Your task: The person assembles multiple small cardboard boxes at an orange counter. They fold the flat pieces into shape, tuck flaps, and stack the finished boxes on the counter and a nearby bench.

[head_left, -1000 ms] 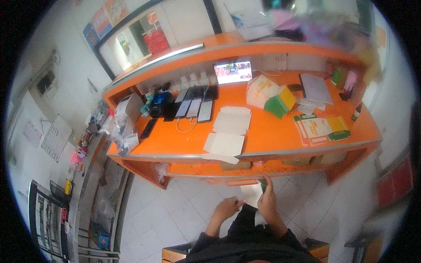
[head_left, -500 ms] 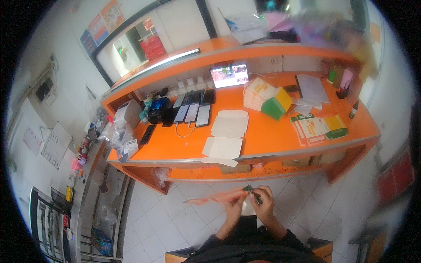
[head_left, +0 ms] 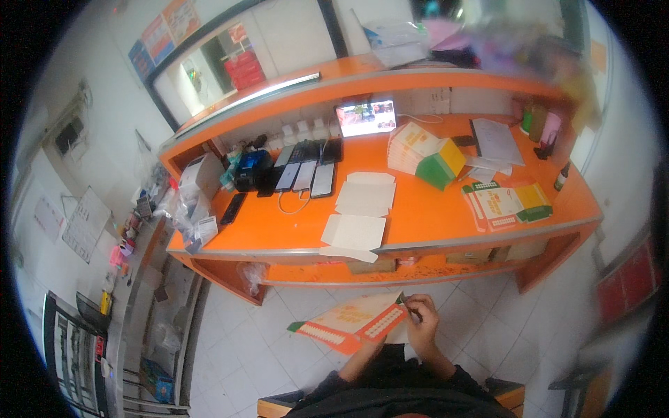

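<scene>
A flat, unfolded cardboard box [head_left: 355,315], orange, cream and green with printing, is held out over my lap. My left hand [head_left: 369,347] grips it from below near its lower edge, and most of those fingers are hidden behind the card. My right hand [head_left: 422,317] pinches the green flap at its right end, fingers curled together. On the orange counter ahead lies another opened box blank [head_left: 361,233], plain pale side up. Farther right rest a stack of folded boxes [head_left: 414,150] and some flat printed box blanks [head_left: 505,203].
Several phones [head_left: 304,177] on cables and a black card-reader-like device [head_left: 251,167] occupy the counter's left part. A lit tablet screen [head_left: 366,118] stands at the back. Papers [head_left: 496,143] and a small dark bottle [head_left: 562,176] are at right. Beneath runs an orange shelf [head_left: 425,269].
The cardboard box has tipped from nearly edge-on to showing its printed face, spreading over my left hand. My right hand stays at its right end.
</scene>
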`<control>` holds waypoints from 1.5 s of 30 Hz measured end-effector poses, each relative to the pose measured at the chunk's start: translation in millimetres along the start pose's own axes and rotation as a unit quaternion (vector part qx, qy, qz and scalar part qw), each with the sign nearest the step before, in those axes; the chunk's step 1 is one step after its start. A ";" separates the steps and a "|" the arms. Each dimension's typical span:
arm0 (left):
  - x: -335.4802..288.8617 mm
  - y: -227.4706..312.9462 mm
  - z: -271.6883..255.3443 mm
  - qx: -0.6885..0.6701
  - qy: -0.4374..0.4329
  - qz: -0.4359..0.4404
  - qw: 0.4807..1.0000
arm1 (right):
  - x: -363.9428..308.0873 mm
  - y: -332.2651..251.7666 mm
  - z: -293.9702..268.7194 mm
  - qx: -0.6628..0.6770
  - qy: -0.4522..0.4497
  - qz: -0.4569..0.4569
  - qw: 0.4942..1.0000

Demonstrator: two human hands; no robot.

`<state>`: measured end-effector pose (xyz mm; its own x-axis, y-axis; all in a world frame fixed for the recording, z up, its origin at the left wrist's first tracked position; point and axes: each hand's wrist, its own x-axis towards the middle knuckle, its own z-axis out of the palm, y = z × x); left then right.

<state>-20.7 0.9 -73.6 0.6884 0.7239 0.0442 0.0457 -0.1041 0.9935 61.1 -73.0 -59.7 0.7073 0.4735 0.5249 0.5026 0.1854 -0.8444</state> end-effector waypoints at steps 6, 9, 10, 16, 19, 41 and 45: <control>-3.3 21.4 -7.8 -0.190 -0.027 -0.150 0.970 | 9.3 -32.2 -12.6 -0.201 -0.149 -0.175 0.952; -3.8 10.8 -7.0 -0.298 -0.006 -0.135 0.945 | -1.0 -20.8 -9.4 -0.149 -0.175 -0.130 0.965; -4.8 15.4 -5.1 -0.238 -0.023 -0.109 0.965 | -7.0 -15.1 -8.8 -0.106 -0.144 -0.074 0.981; 1.2 37.1 1.2 0.059 -0.075 -0.018 0.995 | -7.1 2.0 -17.7 -0.046 -0.087 -0.059 0.993; 1.8 34.3 4.9 0.042 -0.091 0.069 0.993 | -4.5 1.8 -18.4 -0.028 -0.087 -0.036 0.995; 34.4 64.0 -57.9 -0.035 -0.035 -0.112 0.992 | 3.8 16.7 -49.4 0.273 -0.297 0.189 0.895; 26.8 35.4 -21.4 0.191 -0.037 0.102 0.976 | 18.6 8.2 -50.0 0.509 -0.186 0.217 0.812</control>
<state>-16.1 31.2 -35.0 0.7610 0.6120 0.2152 0.1591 -0.4977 0.8527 103.3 -105.7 -51.5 0.4133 0.8770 0.2449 -0.5589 0.4567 -0.6922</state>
